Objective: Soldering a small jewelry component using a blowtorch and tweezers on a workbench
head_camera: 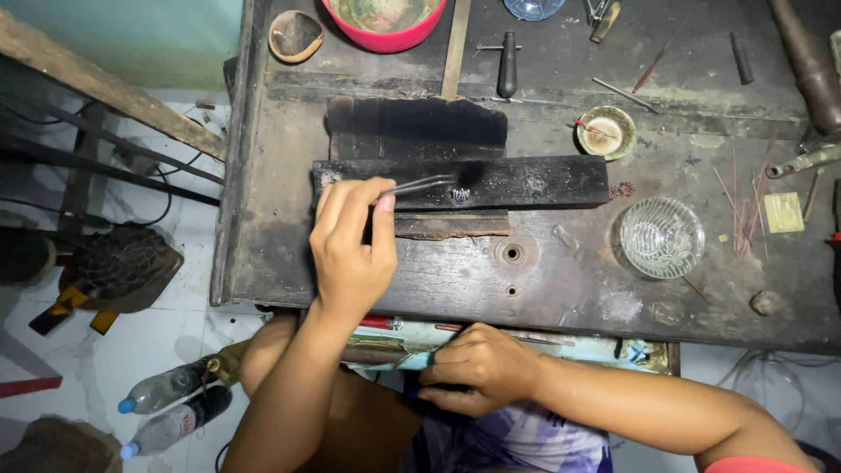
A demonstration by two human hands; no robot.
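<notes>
My left hand [352, 243] is shut on a pair of metal tweezers [423, 184]. The tweezer tips reach a small dark ornate piece [461, 194] lying on a long charred black block [526, 181] on the worn workbench [561, 289]. My right hand [477, 368] rests with curled fingers at the near edge of the bench, over an open drawer [578, 349] of odds and ends. I cannot tell whether it holds anything.
A clear glass bowl [661, 236] and a small round dish [606, 132] sit to the right of the block. A red basin [385, 24] and a dark-handled tool [507, 63] lie at the back. Thin sticks [745, 206] lie at right. Plastic bottles [166, 407] lie on the floor at left.
</notes>
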